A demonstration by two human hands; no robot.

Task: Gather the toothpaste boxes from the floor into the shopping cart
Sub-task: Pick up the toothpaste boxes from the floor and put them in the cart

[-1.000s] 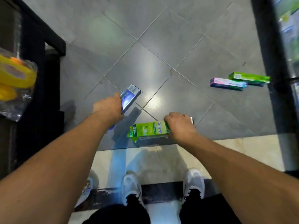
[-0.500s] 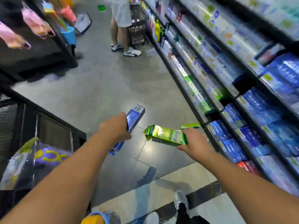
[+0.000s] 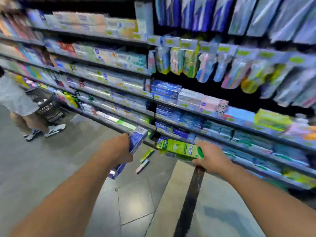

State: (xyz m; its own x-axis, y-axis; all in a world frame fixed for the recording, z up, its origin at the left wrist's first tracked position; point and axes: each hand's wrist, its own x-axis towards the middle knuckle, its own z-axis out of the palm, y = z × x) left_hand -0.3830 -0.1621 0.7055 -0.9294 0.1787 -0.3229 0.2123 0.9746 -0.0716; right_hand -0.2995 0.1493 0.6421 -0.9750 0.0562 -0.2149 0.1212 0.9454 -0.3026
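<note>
Toothpaste boxes occupy both of your hands: your left hand point(image 3: 118, 151) grips a long blue cardboard box point(image 3: 131, 147), tilted end-up, fingers curled round its middle. Your right hand point(image 3: 211, 157) grips a bright green box with white lettering point(image 3: 179, 148), held nearly level. Two more slim boxes, one green point(image 3: 146, 155) and one pale point(image 3: 142, 166), lie on the grey tiled floor point(image 3: 42, 161) between your hands, near the stocked shelf unit point(image 3: 196, 117). Open floor extends left toward another person's feet point(image 3: 44, 131) beside a dark basket point(image 3: 46, 106).

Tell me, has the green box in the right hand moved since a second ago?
Yes. The green box was lying on the floor tiles; now the right hand holds it up clear of them.
</note>
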